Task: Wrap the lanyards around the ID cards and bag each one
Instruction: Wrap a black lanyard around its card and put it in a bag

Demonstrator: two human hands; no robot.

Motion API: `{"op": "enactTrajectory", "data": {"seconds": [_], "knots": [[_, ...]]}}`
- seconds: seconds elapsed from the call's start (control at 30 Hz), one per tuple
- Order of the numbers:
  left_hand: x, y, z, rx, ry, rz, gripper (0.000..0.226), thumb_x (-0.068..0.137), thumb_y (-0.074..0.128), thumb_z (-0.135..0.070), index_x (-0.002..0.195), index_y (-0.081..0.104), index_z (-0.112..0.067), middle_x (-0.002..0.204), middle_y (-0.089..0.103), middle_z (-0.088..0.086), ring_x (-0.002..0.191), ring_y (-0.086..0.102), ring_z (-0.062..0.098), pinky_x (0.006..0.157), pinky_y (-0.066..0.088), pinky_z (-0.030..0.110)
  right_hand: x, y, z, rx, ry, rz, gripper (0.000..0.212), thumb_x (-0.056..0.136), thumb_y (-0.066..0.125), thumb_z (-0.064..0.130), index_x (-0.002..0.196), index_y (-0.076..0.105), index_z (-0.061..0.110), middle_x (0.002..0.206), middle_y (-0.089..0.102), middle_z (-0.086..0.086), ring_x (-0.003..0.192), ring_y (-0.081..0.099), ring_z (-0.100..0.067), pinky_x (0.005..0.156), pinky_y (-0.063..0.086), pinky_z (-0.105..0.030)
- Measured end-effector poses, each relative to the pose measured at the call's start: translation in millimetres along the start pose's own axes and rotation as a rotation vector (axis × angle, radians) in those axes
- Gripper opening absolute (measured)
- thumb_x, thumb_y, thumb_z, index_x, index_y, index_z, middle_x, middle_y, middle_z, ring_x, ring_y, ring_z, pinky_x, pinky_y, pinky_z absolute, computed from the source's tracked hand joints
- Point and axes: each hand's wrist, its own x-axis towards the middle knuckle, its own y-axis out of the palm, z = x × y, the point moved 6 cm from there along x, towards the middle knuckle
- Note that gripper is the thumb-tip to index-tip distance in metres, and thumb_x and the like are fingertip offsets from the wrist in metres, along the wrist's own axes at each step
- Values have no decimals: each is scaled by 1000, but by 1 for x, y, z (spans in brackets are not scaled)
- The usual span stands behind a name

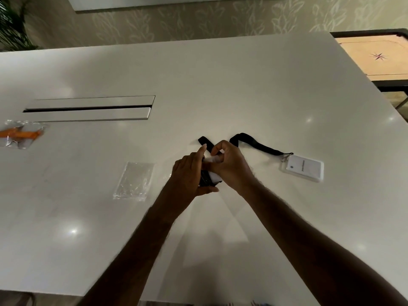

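Observation:
My left hand (189, 173) and my right hand (229, 166) meet over the middle of the white table (220, 85), both closed on an ID card (215, 177) partly wound in a black lanyard (204, 141). Most of that card is hidden by my fingers. A loose end of the strap sticks out beyond my left forefinger. To the right lies a second ID card (305, 170) in a clear holder, its black lanyard (256, 144) trailing toward my right hand. An empty clear bag (134, 181) lies flat to the left of my hands.
At the far left edge sits a clear bag holding an orange lanyard (21, 134). A long cable slot (88, 108) is set into the table behind it. A carrom board (375, 56) stands beyond the table's right corner.

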Motion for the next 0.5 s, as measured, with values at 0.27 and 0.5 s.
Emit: {"op": "enactTrajectory", "data": {"seconds": [0.27, 0.5], "knots": [[-5, 5, 12, -322, -95, 134, 127, 66, 92, -45, 162, 18, -9, 138, 59, 17, 124, 56, 30, 101, 43, 36, -8, 17, 14, -71, -171, 199, 36, 91, 80, 6, 112, 52, 14, 82, 81, -5, 73, 79, -15, 60, 58, -21], [-3, -4, 44, -178, -178, 142, 89, 67, 81, -71, 138, 53, -25, 119, 70, -11, 104, 67, 8, 95, 52, 31, 1, 8, 15, -147, -158, 188, 46, 80, 92, 31, 102, 52, 29, 64, 58, 8, 52, 52, 3, 46, 39, -11]]}}
